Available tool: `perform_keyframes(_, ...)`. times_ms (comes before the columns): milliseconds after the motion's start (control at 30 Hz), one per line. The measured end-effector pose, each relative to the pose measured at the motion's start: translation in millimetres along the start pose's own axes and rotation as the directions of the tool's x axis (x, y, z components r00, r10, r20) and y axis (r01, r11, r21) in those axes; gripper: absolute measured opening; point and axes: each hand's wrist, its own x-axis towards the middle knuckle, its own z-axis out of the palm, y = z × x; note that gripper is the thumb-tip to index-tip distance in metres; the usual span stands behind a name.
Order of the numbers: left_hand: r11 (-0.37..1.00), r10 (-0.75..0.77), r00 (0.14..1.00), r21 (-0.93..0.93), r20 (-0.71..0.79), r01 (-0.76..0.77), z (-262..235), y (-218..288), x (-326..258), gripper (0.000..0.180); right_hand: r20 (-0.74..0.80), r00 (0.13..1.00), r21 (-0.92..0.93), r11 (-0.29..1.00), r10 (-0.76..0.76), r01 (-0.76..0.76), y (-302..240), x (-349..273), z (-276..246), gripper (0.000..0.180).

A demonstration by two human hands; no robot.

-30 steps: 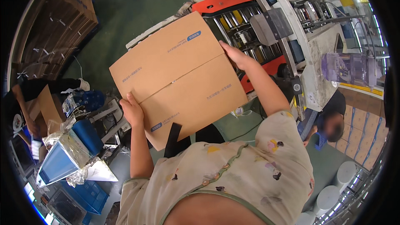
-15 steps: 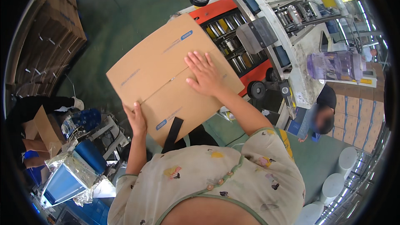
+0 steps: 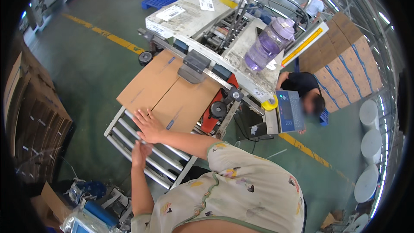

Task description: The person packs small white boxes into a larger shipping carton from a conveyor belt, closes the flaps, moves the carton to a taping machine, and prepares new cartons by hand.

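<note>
At the near edge of the carton [image 3: 171,94], right hand [image 3: 149,128] splayed.

Smooth, matt cardboard carton [image 3: 174,97], shiny metal rollers [image 3: 166,157] at the carton's near side, scuffed painted-metal machine top [image 3: 186,22] beyond the carton, glossy translucent plastic bottle [image 3: 264,48] right of the carton, soft cloth shirt [image 3: 258,181] nearer than the carton

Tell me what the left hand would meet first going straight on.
Probably the bare right hand just ahead; depth is unclear, and the left hand might pass beneath to the brown rectangular cardboard box.
</note>
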Motion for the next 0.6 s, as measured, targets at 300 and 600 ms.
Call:
perform_keyframes(300, 0.600, -0.031, 0.583, 0.451, -0.812, 0.661, -51.4, -264.0, -331.0, 0.033, 0.854, 0.147, 0.484, 0.866, -0.499, 0.125, -113.1, -159.0, 57.4, 0.045)
perform_keyframes(600, 0.991, -0.085, -0.043, -0.089, -0.995, 0.103, 39.2, -357.6, -501.9, 0.038, 0.688, -0.195, 0.704, 0.577, -0.699, 0.414, -312.2, -205.3, 128.7, 0.037)
